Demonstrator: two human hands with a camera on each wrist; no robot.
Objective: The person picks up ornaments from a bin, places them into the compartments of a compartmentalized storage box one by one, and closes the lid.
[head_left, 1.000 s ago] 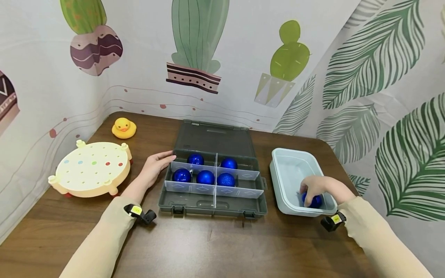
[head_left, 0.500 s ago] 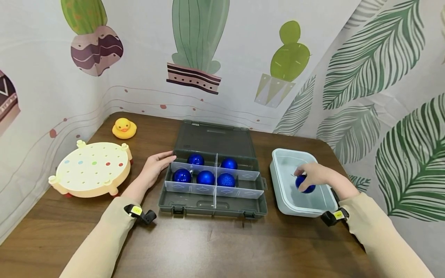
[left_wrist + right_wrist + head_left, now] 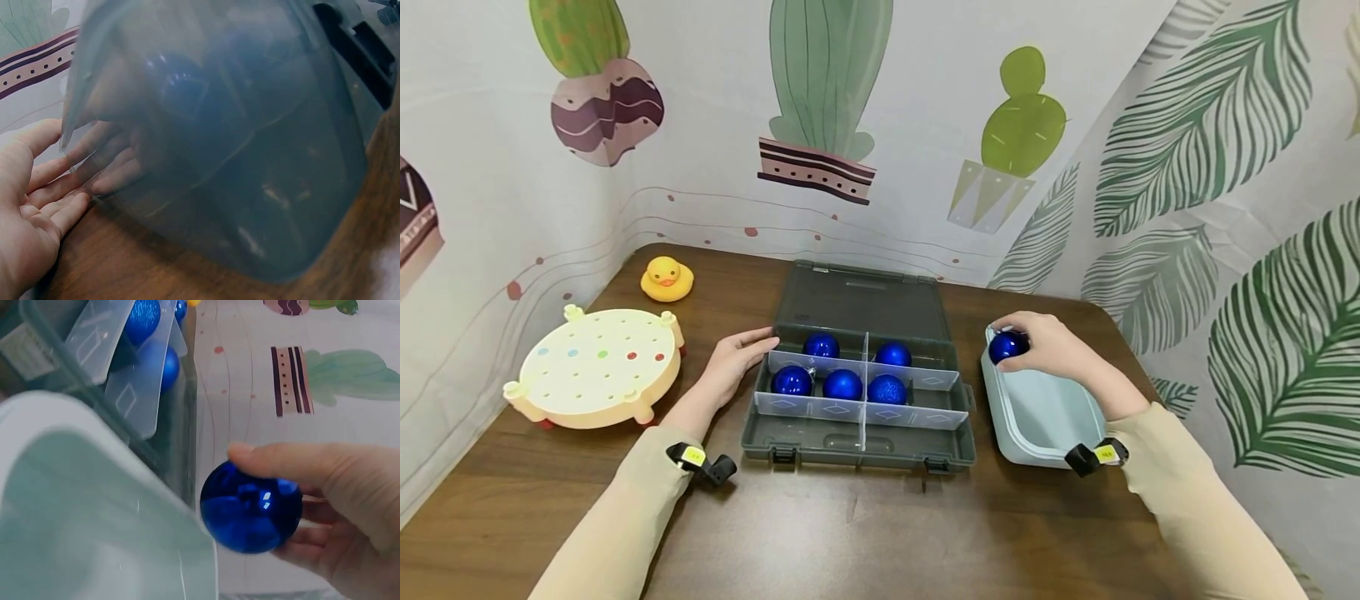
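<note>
My right hand (image 3: 1051,343) pinches a shiny blue Christmas ball (image 3: 1008,347) between thumb and fingers, above the far left corner of the light blue tub (image 3: 1009,442). In the right wrist view the ball (image 3: 250,509) hangs beside the tub's rim (image 3: 156,481). A grey see-through compartment box (image 3: 857,458) lies with its lid (image 3: 862,302) raised, in the middle of the table. Several blue balls sit in its back and middle rows; the front row holds none. With fingers extended, my left hand (image 3: 733,364) touches the box's left side, seen closer in the left wrist view (image 3: 50,187).
To the left stands a round cream pegboard (image 3: 598,367) on short legs. A yellow rubber duck (image 3: 667,279) sits behind it. A cloth with printed cacti and leaves hangs along the table's back and right edges.
My right hand has lifted the blue ball from the near end of the tub and carried it up and leftward to the far left corner. My left hand stays at the box.
</note>
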